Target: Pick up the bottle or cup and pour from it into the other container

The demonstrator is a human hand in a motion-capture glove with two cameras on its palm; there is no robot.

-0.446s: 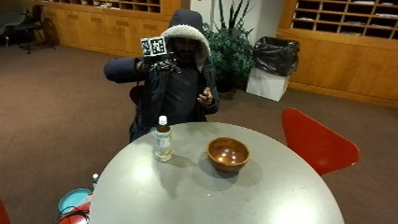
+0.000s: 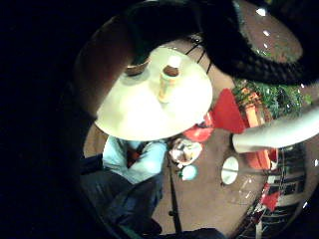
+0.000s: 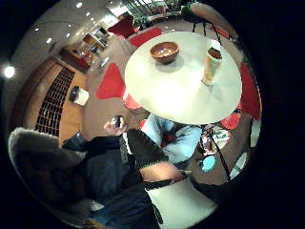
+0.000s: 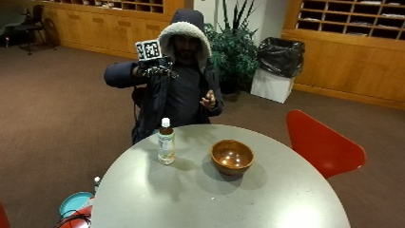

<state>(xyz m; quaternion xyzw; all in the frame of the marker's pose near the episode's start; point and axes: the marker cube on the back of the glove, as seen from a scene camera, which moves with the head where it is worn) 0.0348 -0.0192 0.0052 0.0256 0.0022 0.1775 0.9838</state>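
Observation:
A clear bottle with a white cap and pale liquid stands upright on the round grey table, on its left part. A brown wooden bowl sits just right of it, apart from the bottle. My gloved right hand is raised at shoulder height behind the table, well above and away from both, fingers relaxed and holding nothing. Both palm views look down from far off on the table with the bottle and the bowl.
A red chair stands at the table's right side. The person's bare left hand is held at chest height. A bin with a black bag and a plant stand behind. A teal object lies on the floor.

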